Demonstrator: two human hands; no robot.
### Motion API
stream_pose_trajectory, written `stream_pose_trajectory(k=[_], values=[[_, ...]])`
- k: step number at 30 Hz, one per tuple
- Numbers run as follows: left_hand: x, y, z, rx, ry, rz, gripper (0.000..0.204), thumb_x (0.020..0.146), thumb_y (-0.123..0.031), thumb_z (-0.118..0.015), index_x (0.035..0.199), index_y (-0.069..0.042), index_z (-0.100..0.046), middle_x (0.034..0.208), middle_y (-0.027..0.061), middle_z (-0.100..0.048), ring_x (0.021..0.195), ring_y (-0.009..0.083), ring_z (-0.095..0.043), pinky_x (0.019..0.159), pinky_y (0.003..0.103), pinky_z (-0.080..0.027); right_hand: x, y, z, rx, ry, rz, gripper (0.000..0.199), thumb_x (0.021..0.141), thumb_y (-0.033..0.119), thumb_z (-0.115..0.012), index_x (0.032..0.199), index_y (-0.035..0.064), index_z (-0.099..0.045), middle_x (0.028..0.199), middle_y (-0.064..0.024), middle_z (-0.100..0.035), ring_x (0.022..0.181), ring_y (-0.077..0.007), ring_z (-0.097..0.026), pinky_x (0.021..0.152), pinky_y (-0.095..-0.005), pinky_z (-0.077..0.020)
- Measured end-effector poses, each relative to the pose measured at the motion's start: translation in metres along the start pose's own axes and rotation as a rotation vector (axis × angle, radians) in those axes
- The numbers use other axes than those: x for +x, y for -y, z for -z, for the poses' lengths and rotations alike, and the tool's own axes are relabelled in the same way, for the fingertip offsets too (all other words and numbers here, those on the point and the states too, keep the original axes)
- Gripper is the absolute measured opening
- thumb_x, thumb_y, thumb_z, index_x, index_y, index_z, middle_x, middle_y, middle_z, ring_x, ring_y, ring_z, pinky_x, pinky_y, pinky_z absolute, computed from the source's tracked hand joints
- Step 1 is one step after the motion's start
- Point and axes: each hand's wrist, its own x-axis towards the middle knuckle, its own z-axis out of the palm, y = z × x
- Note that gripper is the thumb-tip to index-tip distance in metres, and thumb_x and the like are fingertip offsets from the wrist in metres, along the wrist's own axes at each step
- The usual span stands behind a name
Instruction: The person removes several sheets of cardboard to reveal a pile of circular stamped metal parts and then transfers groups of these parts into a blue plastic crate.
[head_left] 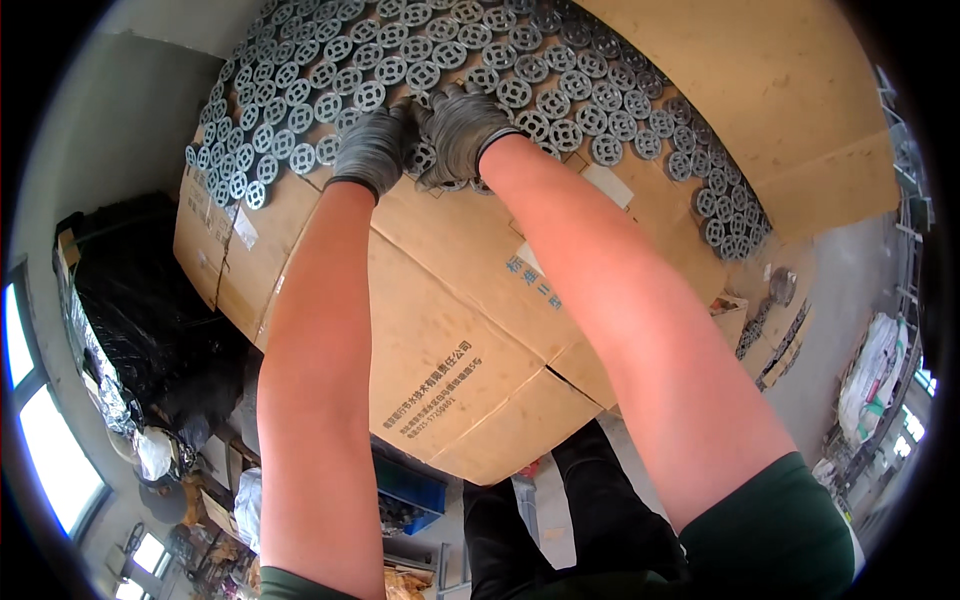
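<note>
Both my hands wear grey gloves and meet at the near edge of a field of round grey metal discs (400, 60) with cut-out holes, laid flat in rows on a sheet of brown cardboard (450, 300). My left hand (372, 148) has its fingers curled over a disc at the row's edge. My right hand (462, 128) is closed around a small stack of discs (424, 158) held between the two hands. How many discs are in the stack is hidden by the fingers.
The cardboard's near edge overhangs toward my legs. A dark mesh-covered heap (140, 300) stands at the left. A blue crate (410, 495) sits on the floor below. More discs lie on cardboard (775, 310) at the right, near white sacks (875, 375).
</note>
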Motion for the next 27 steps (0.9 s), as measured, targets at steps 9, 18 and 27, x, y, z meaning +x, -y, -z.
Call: stream_pose_trajectory(k=[9,18,27], values=[[-0.016,0.015,-0.029,0.077,-0.173,0.066,0.031,0.097,-0.032,-0.062,0.124,-0.017,-0.064,0.121,0.0157,-0.071,0.113,0.0366,-0.068,0.096,0.050,-0.053,0.007,0.016,-0.007,0.003,-0.002,-0.080,0.118,0.079,0.077,-0.068,0.166,0.0093,-0.024,0.164,-0.0173,-0.037,0.152,-0.0375,-0.034,0.127,-0.0576,-0.0171],[-0.002,0.006,0.003,0.266,0.013,-0.042,0.038,0.093,-0.038,-0.067,0.123,-0.016,-0.072,0.126,0.0173,-0.071,0.117,0.0365,-0.068,0.099,0.049,-0.054,0.005,0.018,-0.009,0.004,-0.107,-0.046,0.101,0.075,0.057,-0.079,0.158,0.0119,-0.042,0.153,-0.0144,-0.051,0.145,-0.0340,-0.044,0.119,-0.0535,-0.0334],[-0.085,0.048,-0.059,0.419,0.012,-0.444,0.023,0.093,-0.023,-0.060,0.113,-0.011,-0.062,0.105,0.0111,-0.069,0.092,0.0303,-0.070,0.078,0.047,-0.051,-0.051,0.036,-0.030,-0.014,-0.048,0.179,0.098,0.083,0.053,-0.077,0.157,0.0045,-0.036,0.144,-0.0139,-0.059,0.140,-0.0312,-0.049,0.124,-0.0478,-0.0258]])
